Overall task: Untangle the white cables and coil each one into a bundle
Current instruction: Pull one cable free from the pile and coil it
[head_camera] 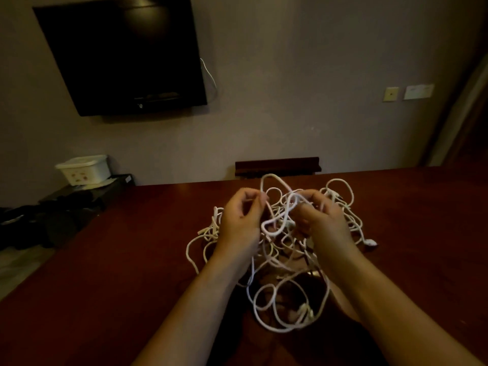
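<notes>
1. Head view: white cables (pixel 274 262), one tangled heap on the dark red desk (pixel 105 273), centre, spreading from my forearms at the near side to loops at the far edge.
2. Left hand (pixel 239 220): raised over the heap's left part, fingers curled, thumb and fingertips pinching one strand near its top.
3. Right hand (pixel 320 220): raised over the heap's right part, fingers curled round several strands; a thick loop hangs between my two hands.
4. Progress, as I judge it: early. No cable lies separate, no coiled bundle is in sight. All the sorting and all the coiling remain.
5. Orientation: the heap has no single heading; its longer run goes near to far. The lifted strand rises roughly upright, arching over at the top. One plug end (pixel 371 243) lies at the right edge, pointing right.
6. Other items: wall television (pixel 121 54), far left; white tub (pixel 84 169), far left.
</notes>
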The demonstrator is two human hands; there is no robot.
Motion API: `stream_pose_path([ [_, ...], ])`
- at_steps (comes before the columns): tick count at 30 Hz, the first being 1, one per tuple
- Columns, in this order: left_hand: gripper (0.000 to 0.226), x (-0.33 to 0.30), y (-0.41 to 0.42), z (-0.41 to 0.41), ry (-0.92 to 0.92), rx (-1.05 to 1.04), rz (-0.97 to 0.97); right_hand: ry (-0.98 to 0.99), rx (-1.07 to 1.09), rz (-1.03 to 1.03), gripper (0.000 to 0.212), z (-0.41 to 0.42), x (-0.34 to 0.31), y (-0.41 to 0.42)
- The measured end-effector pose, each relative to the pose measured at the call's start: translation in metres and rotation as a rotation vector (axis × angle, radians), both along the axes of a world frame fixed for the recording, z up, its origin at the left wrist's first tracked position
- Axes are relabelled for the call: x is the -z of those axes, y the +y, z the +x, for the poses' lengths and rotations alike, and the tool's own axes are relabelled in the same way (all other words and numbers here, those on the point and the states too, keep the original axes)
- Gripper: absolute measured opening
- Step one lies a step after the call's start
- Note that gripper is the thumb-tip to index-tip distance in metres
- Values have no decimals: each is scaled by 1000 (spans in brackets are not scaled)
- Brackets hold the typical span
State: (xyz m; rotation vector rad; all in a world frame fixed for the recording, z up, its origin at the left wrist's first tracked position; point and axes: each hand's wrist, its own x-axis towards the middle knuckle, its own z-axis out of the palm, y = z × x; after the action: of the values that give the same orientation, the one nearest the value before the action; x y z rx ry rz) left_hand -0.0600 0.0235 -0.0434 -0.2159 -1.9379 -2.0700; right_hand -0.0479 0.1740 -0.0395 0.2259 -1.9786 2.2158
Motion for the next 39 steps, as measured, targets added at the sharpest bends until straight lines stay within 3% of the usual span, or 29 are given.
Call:
stream_pose_path([
  [4, 11, -8, -5, -6, -24, -69, 302, 65, -121, 227, 15, 3, 3, -6],
  [9, 9, 0, -11, -7, 15, -18, 231, 111, -205, 261, 21, 2, 6, -7],
  [12, 12, 6, -8, -3, 80, -7, 8, 67, -136, 262, 22, 1, 10, -9],
  [17, 18, 22, -12, 3, 88, 76, -493, -97, 57, -13, 19, -10, 10, 0],
  [19, 22, 28, -16, 2, 163, -5, -825, -121, 95, -107, 17, -13, 9, 3],
  [21, 15, 27, -16, 4, 174, -88, -902, -134, 111, -148, 17, -13, 8, 7],
  [23, 7, 22, -17, 3, 143, -146, -747, -119, 142, -147, 18, -12, 9, 7],
  [27, 31, 17, -23, -4, -3, -130, -355, -103, 215, -125, 19, -14, 12, 5],
  [32, 40, 9, -24, -9, -181, -228, 157, -166, 271, -172, 24, -17, 12, 9],
  [35, 44, 5, -29, -12, -317, -249, 332, -159, 289, -183, 28, -17, 11, 8],
  [39, 49, 2, -29, -9, -405, -174, 364, -82, 279, -200, 20, -17, 11, 5],
])
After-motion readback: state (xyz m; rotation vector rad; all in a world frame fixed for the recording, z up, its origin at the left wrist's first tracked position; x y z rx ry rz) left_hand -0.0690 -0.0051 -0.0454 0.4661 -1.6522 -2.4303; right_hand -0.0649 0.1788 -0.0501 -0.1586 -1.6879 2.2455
